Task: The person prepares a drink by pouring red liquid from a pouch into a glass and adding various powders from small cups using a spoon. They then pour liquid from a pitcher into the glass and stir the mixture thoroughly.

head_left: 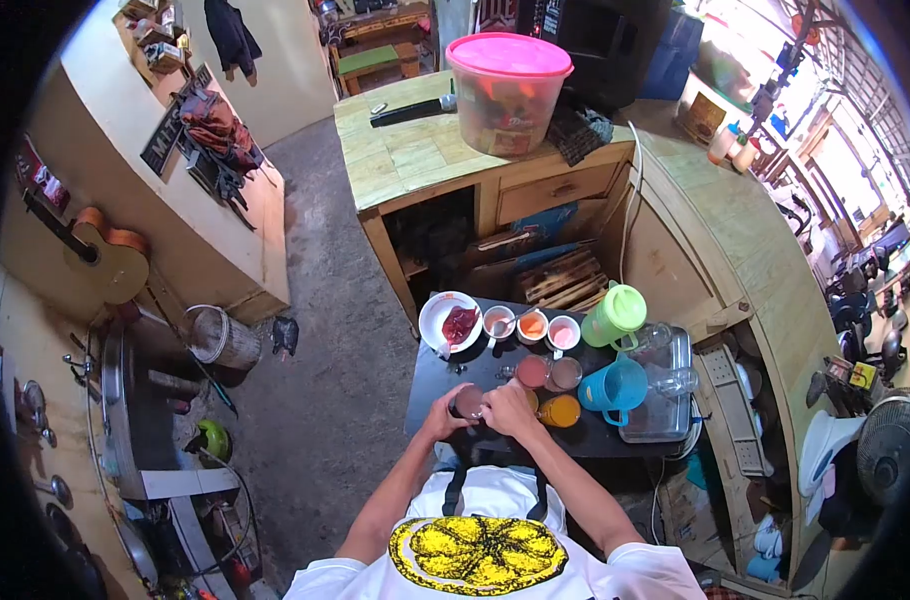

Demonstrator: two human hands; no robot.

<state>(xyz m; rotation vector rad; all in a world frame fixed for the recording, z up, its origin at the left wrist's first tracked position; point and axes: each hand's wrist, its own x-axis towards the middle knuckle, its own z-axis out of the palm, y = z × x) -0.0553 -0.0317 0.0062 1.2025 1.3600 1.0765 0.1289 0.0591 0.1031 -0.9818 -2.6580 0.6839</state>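
My left hand [441, 416] is wrapped around a glass [467, 402] of brownish-pink drink, near the front edge of a dark table [431, 384]. Close against the glass's right side, my right hand [513, 408] is closed; its fingertips are at the rim, and whatever they pinch is too small to make out. Just beyond are two glasses of pinkish drink [533, 372]. A glass of orange drink [561, 410] stands right of my right hand, partly hiding another behind my wrist. Three white cups [499, 322] line the back, one with a spoon across it.
A white bowl [433, 318] with a dark red packet stands back left. Right are a green pitcher [615, 316], a blue pitcher [613, 386] and a clear tray [655, 430] with upturned glasses. Behind, a wooden counter [405, 150] holds a pink-lidded tub [505, 110].
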